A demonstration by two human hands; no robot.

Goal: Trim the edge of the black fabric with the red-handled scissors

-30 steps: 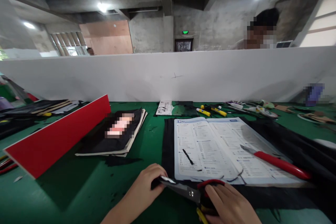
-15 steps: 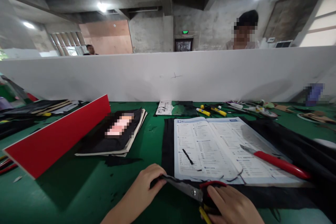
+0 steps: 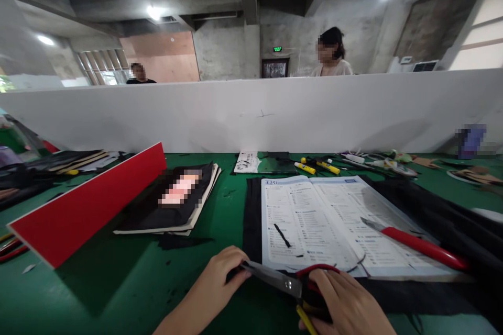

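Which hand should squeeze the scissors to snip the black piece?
Probably the right hand: it already grips the red handles of the scissors. The left hand sits at the blade tips, pinching the black piece, so it is better placed to steady it.

right hand (image 3: 349, 306) cut off below, book cover (image 3: 178, 190) blurred

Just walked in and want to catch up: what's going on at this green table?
A person is working scissors with red handles in the right hand, blades pointing left across a strip of black material. The left hand pinches that material at the blade tips. Just beyond lies an open printed booklet with a red-handled knife resting on its right page. A red board leans to the left.
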